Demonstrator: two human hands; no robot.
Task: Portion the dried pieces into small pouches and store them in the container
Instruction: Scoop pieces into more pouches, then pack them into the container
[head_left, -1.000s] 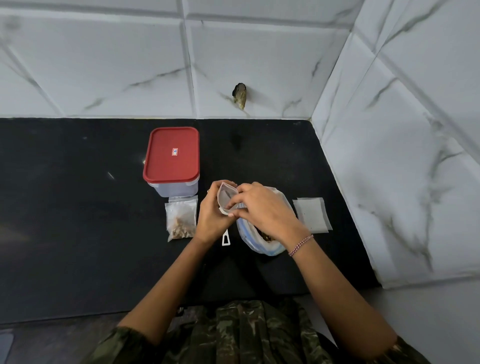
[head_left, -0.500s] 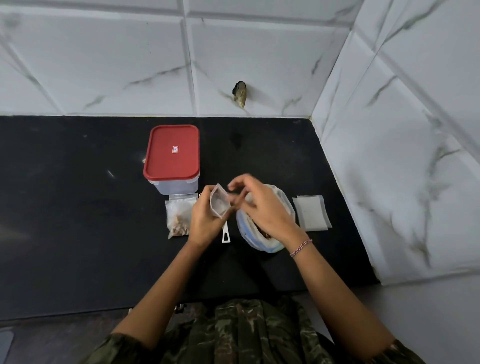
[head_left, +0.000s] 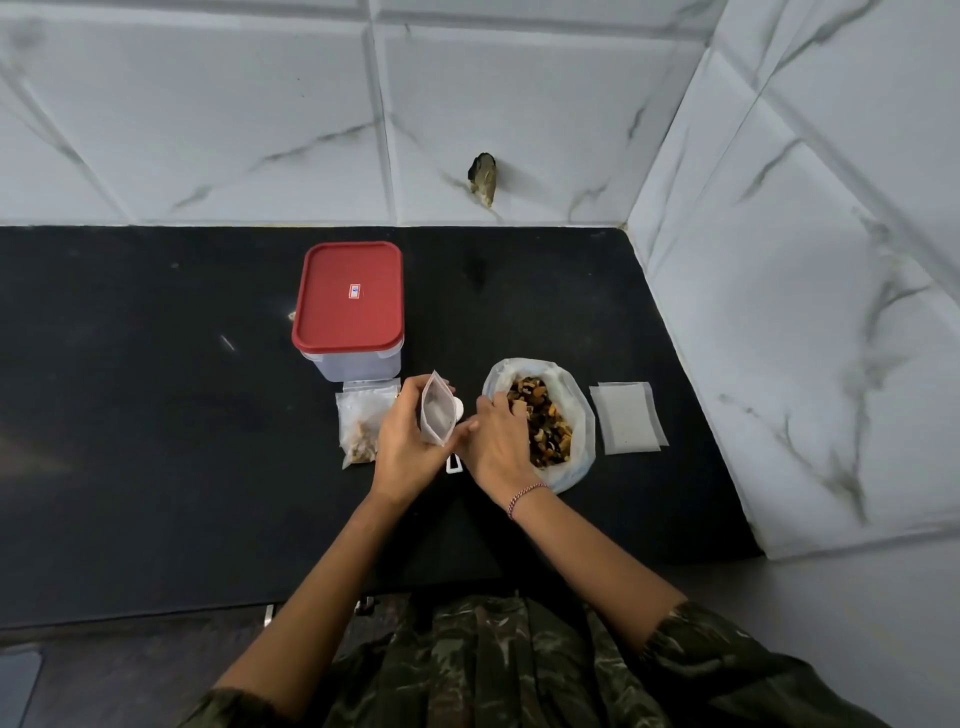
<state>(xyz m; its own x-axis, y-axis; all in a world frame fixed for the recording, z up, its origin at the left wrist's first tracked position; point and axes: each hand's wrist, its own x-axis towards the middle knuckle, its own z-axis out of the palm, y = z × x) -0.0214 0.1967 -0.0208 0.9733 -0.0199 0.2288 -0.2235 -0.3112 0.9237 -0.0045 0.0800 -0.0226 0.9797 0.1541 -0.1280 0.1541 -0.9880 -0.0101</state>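
DESK: What sits nearest the lens?

PHOTOGRAPHER: A camouflage-print garment (head_left: 467, 670) along the bottom edge. Two bare forearms reach out over a black countertop (head_left: 156, 415), with a braided red-and-white bracelet (head_left: 524, 496) on the right wrist.

DESK: And the hands?

PHOTOGRAPHER: The left hand (head_left: 408, 447) holds a small clear zip pouch (head_left: 436, 413) nearly upright, fingers and thumb wrapped round its sides. The right hand (head_left: 498, 447) reaches into a large clear plastic bag (head_left: 582, 452), fingers bent down onto the brown and orange dried pieces (head_left: 545, 426). I cannot tell whether they have any in their grasp. A white plastic piece (head_left: 453, 464) shows on the counter between the hands.

DESK: Around them?

PHOTOGRAPHER: A filled clear pouch (head_left: 361, 423) lies flat just left of the left hand, and a stack of flat empty pouches (head_left: 626, 418) lies just right of the bag. Beyond the filled pouch stands a rectangular clear plastic container (head_left: 358, 366), its red lid (head_left: 348, 296) on. Behind are white marble-patterned wall tiles (head_left: 208, 104), with a small dark object (head_left: 483, 174) on them.
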